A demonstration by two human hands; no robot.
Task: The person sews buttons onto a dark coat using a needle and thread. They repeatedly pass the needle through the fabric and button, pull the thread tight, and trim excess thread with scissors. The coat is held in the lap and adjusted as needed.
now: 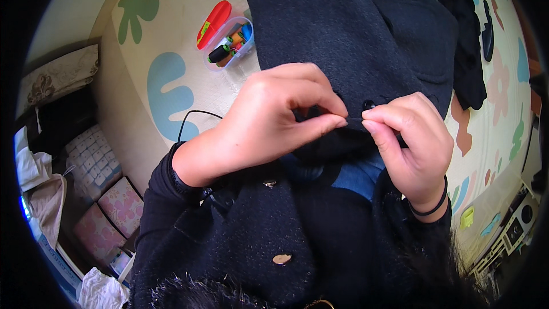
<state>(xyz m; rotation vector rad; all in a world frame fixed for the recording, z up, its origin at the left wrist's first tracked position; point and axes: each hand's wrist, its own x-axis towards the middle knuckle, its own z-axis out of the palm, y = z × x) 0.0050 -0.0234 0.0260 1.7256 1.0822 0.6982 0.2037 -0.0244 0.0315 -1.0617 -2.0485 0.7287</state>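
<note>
A dark wool garment, which looks like a coat, lies spread across my lap over blue jeans. Over its near edge, my left hand pinches thumb and forefinger together. My right hand makes a similar pinch just to the right, a small gap away. A fine strand runs between the two pairs of fingertips; whether it is thread or a needle I cannot tell. Right above my right fingertips sits a shiny black button against the dark cloth.
A clear plastic sewing box with its red lid raised holds several thread spools, left of the garment. Black cloth and a dark slender object lie rightward on the patterned mat. Pink floral boxes stand at lower left.
</note>
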